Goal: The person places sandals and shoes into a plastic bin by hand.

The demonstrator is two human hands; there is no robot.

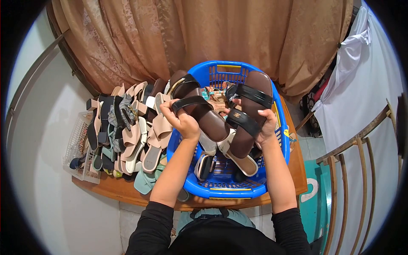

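My left hand (186, 125) is closed on the black strap of a dark brown sandal (211, 124), with fingertips hooked around the strap. A matching sandal (259, 81) with two black straps, one bearing a small gold emblem, is gripped along its side by my right hand (267, 127). Both sandals are tilted over a blue plastic basket (229, 194). Beneath them in the basket lie a white-strapped sandal (244, 163), a black-and-white shoe (205, 167) and other footwear, partly hidden by the sandals I hold.
A heap of sandals (136, 142) covers the left of the wooden table (127, 193), beside a clear plastic crate (76, 144). Brown curtains (229, 29) hang behind. To the right are wooden slats (346, 191), a teal board (316, 208) and white cloth (357, 106).
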